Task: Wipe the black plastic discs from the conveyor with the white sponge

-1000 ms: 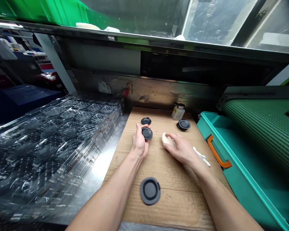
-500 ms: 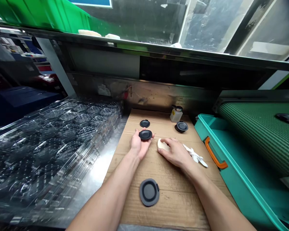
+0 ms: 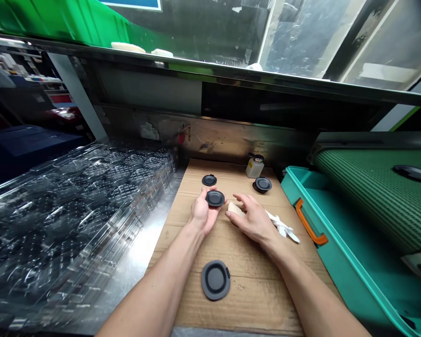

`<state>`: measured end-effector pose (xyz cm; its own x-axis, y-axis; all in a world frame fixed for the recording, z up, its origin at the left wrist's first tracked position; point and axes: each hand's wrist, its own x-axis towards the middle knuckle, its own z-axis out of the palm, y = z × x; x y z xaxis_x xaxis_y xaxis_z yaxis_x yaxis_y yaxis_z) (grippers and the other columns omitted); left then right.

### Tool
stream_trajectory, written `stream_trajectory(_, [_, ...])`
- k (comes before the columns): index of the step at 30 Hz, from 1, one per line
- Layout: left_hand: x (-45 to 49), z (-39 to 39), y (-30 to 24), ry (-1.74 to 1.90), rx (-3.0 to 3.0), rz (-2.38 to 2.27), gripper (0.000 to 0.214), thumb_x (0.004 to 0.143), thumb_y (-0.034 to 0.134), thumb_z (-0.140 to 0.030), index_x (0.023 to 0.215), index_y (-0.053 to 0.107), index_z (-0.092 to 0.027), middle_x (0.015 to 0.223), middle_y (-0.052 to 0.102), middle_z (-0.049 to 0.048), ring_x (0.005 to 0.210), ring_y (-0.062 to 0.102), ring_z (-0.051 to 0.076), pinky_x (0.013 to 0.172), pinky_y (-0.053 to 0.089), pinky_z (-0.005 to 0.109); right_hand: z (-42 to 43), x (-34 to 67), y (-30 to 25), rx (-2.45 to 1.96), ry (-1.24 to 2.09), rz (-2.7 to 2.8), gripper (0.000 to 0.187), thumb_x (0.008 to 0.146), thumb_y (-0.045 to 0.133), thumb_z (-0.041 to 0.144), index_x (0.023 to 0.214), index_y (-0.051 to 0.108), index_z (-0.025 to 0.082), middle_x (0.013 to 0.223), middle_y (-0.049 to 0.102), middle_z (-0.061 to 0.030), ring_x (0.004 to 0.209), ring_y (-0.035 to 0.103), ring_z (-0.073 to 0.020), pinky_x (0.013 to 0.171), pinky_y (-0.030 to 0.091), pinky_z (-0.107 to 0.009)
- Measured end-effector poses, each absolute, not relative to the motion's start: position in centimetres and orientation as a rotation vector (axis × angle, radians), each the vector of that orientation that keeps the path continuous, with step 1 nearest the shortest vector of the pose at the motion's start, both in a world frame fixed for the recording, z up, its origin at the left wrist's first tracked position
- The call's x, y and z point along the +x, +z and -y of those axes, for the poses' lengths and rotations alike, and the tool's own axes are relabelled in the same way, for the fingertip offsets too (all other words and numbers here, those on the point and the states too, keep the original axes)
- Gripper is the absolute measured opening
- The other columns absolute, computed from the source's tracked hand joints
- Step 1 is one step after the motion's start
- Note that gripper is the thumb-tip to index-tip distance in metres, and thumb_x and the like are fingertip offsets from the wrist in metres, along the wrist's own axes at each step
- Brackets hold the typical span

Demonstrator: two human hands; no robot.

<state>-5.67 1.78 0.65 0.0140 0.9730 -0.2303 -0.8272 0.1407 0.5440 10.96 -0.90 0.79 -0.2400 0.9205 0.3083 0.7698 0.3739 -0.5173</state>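
Note:
My left hand (image 3: 203,210) cradles a black round rubber cap (image 3: 215,198) on its fingertips, with the dished face up. My right hand (image 3: 254,220) sits over a cream sponge (image 3: 234,209), which is partly hidden under the fingers, and is just right of the cap without touching it. Both hands are above a cardboard sheet (image 3: 252,309). On it lie a small black cap (image 3: 209,180), another black cap (image 3: 262,185) and a larger grey rubber cap (image 3: 215,280). A small plastic bottle with a black lid (image 3: 254,167) stands at the far edge.
A crumpled white cloth (image 3: 282,228) lies right of my right hand. Beyond it is a teal tray with an orange handle (image 3: 308,222), then a green belt (image 3: 372,196) carrying a black cap (image 3: 414,173). Stacked clear plastic trays (image 3: 77,206) fill the steel bench on the left.
The cap in my left hand has gone from tilted to lying flatter. My right hand has slid left with the sponge, closing the gap between my hands. The view has shifted slightly.

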Motion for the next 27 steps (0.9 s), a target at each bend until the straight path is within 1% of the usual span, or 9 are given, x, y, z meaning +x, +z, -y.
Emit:
stream_trajectory(3, [-5.7,-1.8,0.7,1.440,0.304,-0.619,0.026,0.097,0.041,-0.030,0.095,0.060,-0.014,0.082,0.062,0.0078,0.076,0.063,0.018,0.074,0.056,0.036,1.0,11.5,0.7,-1.549,0.304,2.169,0.054,0.082,0.065,0.050,0.129,0.056,0.024,0.117,0.060,-0.0094,0.109,0.057,-0.0263,0.092,0.045,-0.038])
stream_trajectory(6, [-5.7,-1.9,0.9,1.453,0.298,-0.631,0.022,0.096,0.045,-0.028,0.096,0.060,-0.013,0.084,0.064,0.0091,0.075,0.063,0.017,0.071,0.055,0.033,1.0,12.1,1.0,-1.589,0.282,2.286,0.048,0.081,0.067,0.049,0.121,0.061,0.023,0.111,0.063,-0.0093,0.106,0.057,-0.0284,0.092,0.044,-0.040])
stream_trajectory(9, [-5.5,-1.9,0.9,1.452,0.286,-0.642,0.023,0.096,0.046,-0.029,0.095,0.061,-0.011,0.087,0.066,0.0119,0.077,0.065,0.018,0.073,0.055,0.031,1.0,11.9,1.2,-1.560,0.306,2.226,0.041,0.087,0.061,0.042,0.124,0.058,0.023,0.108,0.064,-0.0085,0.100,0.060,-0.0259,0.087,0.045,-0.037])
stream_trajectory(11, [-5.4,-1.8,0.8,1.445,0.279,-0.634,0.026,0.096,0.044,-0.029,0.095,0.061,-0.010,0.089,0.067,0.0135,0.081,0.066,0.018,0.078,0.055,0.031,1.2,11.0,1.3,-1.505,0.272,2.081,0.039,0.091,0.055,0.040,0.125,0.057,0.022,0.108,0.063,-0.0091,0.097,0.059,-0.0239,0.086,0.046,-0.035])
stream_trajectory(15, [-4.9,-1.3,0.6,1.315,0.313,-0.587,0.030,0.097,0.044,-0.033,0.099,0.063,-0.010,0.099,0.070,0.0145,0.091,0.067,0.020,0.089,0.053,0.034,1.8,8.4,1.4,-1.323,0.167,2.058,0.031,0.094,0.052,0.034,0.122,0.061,0.025,0.108,0.058,-0.0085,0.098,0.055,-0.0224,0.088,0.046,-0.033])
stream_trajectory(18, [-4.7,-0.9,0.6,1.282,0.368,-0.596,0.029,0.098,0.043,-0.031,0.100,0.063,-0.010,0.105,0.070,0.0156,0.098,0.067,0.022,0.093,0.053,0.037,2.2,7.3,1.6,-1.396,0.038,2.083,0.026,0.094,0.050,0.029,0.114,0.066,0.025,0.105,0.056,-0.0100,0.097,0.051,-0.0241,0.085,0.046,-0.034])
stream_trajectory(20, [-4.7,-0.8,0.7,1.305,0.396,-0.630,0.027,0.098,0.044,-0.028,0.101,0.063,-0.010,0.108,0.070,0.0161,0.102,0.066,0.023,0.095,0.052,0.038,2.1,7.4,1.6,-1.429,0.000,2.094,0.027,0.094,0.050,0.029,0.115,0.066,0.025,0.106,0.056,-0.0106,0.098,0.050,-0.0244,0.084,0.046,-0.034])
stream_trajectory(24, [-5.2,-1.0,1.1,1.334,0.404,-0.651,0.025,0.097,0.046,-0.027,0.106,0.062,-0.009,0.116,0.067,0.0195,0.109,0.065,0.026,0.096,0.053,0.041,0.9,9.5,1.1,-1.564,-0.020,2.067,0.027,0.093,0.052,0.032,0.115,0.067,0.024,0.106,0.058,-0.0104,0.098,0.051,-0.0244,0.086,0.045,-0.034])
stream_trajectory(27, [-6.1,-1.4,1.7,1.333,0.287,-0.524,0.033,0.099,0.039,-0.029,0.117,0.058,-0.008,0.126,0.062,0.0221,0.116,0.062,0.030,0.092,0.056,0.044,-0.1,11.1,0.4,-1.697,0.035,1.969,0.029,0.091,0.055,0.035,0.114,0.068,0.023,0.102,0.061,-0.0097,0.099,0.053,-0.0246,0.090,0.042,-0.035])
